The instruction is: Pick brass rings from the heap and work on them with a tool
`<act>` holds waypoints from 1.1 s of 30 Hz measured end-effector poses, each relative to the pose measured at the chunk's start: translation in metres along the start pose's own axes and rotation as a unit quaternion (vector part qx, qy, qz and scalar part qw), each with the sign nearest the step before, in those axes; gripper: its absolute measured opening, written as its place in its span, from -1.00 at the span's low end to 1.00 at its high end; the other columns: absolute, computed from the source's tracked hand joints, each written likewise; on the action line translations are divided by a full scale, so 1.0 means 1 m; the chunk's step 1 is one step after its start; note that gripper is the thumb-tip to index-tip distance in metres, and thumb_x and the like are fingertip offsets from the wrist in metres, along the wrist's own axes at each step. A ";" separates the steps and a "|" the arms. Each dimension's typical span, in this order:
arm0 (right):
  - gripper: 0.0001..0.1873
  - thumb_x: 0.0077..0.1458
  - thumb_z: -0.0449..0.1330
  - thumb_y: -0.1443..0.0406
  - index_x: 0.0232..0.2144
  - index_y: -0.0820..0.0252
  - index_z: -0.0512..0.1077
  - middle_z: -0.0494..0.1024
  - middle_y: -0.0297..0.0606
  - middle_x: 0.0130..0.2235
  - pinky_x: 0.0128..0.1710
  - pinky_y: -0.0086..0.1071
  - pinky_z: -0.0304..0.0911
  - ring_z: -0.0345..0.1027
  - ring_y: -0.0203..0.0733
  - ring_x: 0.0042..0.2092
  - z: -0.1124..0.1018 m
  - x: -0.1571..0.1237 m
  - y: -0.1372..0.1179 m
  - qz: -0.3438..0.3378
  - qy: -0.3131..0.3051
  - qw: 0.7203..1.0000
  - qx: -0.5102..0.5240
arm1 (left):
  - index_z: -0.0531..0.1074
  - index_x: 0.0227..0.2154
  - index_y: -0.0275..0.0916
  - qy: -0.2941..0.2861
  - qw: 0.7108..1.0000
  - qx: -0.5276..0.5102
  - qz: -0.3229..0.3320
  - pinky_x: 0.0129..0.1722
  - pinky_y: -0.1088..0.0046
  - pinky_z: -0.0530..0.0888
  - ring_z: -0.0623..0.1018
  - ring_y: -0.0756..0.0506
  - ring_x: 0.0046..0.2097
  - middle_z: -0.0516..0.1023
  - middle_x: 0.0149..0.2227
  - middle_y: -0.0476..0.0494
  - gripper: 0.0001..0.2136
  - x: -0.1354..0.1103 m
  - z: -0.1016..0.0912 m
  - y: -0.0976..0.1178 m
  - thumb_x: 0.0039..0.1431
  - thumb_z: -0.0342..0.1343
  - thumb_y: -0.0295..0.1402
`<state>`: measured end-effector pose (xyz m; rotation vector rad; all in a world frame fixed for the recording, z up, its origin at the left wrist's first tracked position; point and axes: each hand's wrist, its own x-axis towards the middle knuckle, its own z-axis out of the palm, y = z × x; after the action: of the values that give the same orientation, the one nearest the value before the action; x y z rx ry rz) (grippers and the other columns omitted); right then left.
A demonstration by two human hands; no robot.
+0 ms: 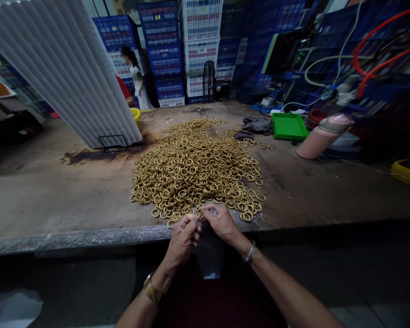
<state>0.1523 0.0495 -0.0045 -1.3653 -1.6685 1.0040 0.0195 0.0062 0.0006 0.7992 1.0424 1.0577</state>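
Observation:
A broad heap of brass-coloured rings (194, 166) lies on the worn table (99, 196) in front of me. At its near edge my two hands meet, fingertips almost touching. My left hand (185, 233) is closed, thumb against curled fingers. My right hand (220, 222) pinches from the other side. Between the fingertips shows part of a ring (200, 215), which both hands seem to grip; the fingers cover most of it. A few loose rings lie just beyond my knuckles.
A tall ribbed white panel stack (71, 73) stands on the left in a black wire stand (112, 143). At the right are a green tray (289, 126), grey cloth (257, 125) and a pink bottle (323, 139). A person (138, 79) stands beyond, near stacked crates (162, 50).

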 end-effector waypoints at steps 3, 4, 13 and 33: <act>-0.79 0.04 -0.02 0.28 -0.51 0.20 0.37 0.40 -0.33 -0.55 -0.47 -0.50 0.05 0.19 -0.34 -0.51 -0.001 -0.006 0.003 -0.065 -0.017 0.993 -0.102 | 0.31 -0.41 -0.26 0.019 1.000 0.007 0.008 -0.67 0.66 0.13 0.24 0.14 -0.62 0.32 -0.54 0.06 -0.69 0.001 0.000 0.001 -0.02 0.08 -0.08; -0.81 0.03 -0.01 0.30 -0.50 0.19 0.37 0.41 -0.33 -0.54 -0.46 -0.49 0.04 0.21 -0.33 -0.50 -0.001 -0.009 0.004 -0.081 -0.042 0.987 -0.133 | 0.31 -0.42 -0.26 0.024 1.000 0.014 0.011 -0.67 0.66 0.13 0.24 0.14 -0.62 0.32 -0.54 0.06 -0.69 0.001 0.000 0.001 -0.02 0.08 -0.07; -0.80 -0.06 -0.04 0.42 -0.42 0.18 0.37 0.48 -0.28 -0.46 -0.42 -0.47 0.01 0.30 -0.27 -0.41 0.000 -0.016 0.005 -0.100 -0.115 0.957 -0.249 | 0.32 -0.43 -0.27 0.039 0.997 0.059 0.028 -0.67 0.64 0.16 0.24 0.12 -0.62 0.32 -0.57 0.06 -0.68 0.002 0.000 -0.002 -0.02 0.07 -0.07; -0.78 0.09 -0.01 0.27 -0.25 0.14 0.39 0.53 -0.27 -0.39 -0.38 -0.46 0.06 0.37 -0.24 -0.34 -0.018 0.004 0.021 -0.026 0.015 0.939 -0.344 | 0.28 -0.45 -0.27 -0.018 0.991 -0.118 -0.063 -0.69 0.66 0.15 0.27 0.13 -0.61 0.35 -0.51 0.03 -0.74 -0.013 -0.006 0.002 -0.02 0.12 -0.17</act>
<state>0.1766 0.0582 -0.0162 -1.7366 -2.1241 0.3557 0.0118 -0.0056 0.0045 0.5530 0.9059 1.0330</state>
